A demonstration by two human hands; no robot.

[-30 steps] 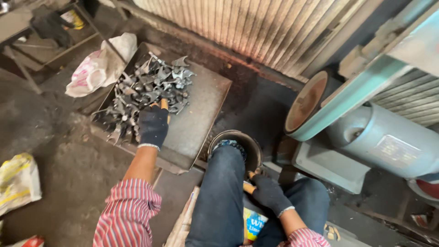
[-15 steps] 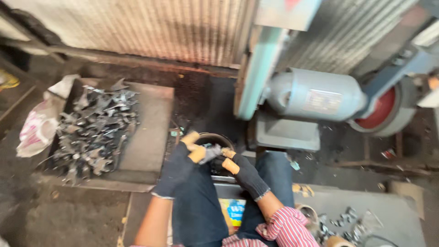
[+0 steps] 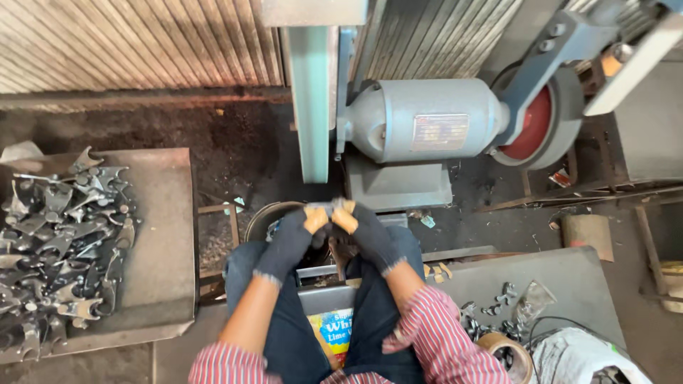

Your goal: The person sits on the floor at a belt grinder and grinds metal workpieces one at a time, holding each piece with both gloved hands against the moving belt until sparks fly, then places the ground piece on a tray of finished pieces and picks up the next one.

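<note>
**A:** What does the head camera show, looking down?

**B:** A seated person in dark trousers and a red striped shirt. Both hands wear dark gloves with worn tan fingertips. The left hand (image 3: 290, 240) and the right hand (image 3: 368, 236) meet just above the knees, each closed on one end of a small metal piece (image 3: 329, 207) held between the thumbs and fingers. The piece sits just below the lower end of a pale green sanding belt (image 3: 311, 107), close to it; I cannot tell whether it touches.

**A:** And what surrounds the hands?

**B:** A grey motor housing (image 3: 420, 119) stands right of the belt, with a red wheel (image 3: 532, 128) further right. A round dark bucket (image 3: 265, 217) sits beneath the hands, between the knees. On the person's left, a flat metal tray (image 3: 165, 235) carries a heap of shiny forged metal parts (image 3: 57, 242). On the right, a low bench (image 3: 569, 277) holds a few more small parts (image 3: 498, 299).

**A:** How would this grip serve the work at the belt?

**B:** My judgement: holding the piece by both ends, as here, keeps it steady. It would go best with the fingertips kept clear of the belt edge, the piece presented squarely, light even pressure, and elbows braced close to the knees.
</note>
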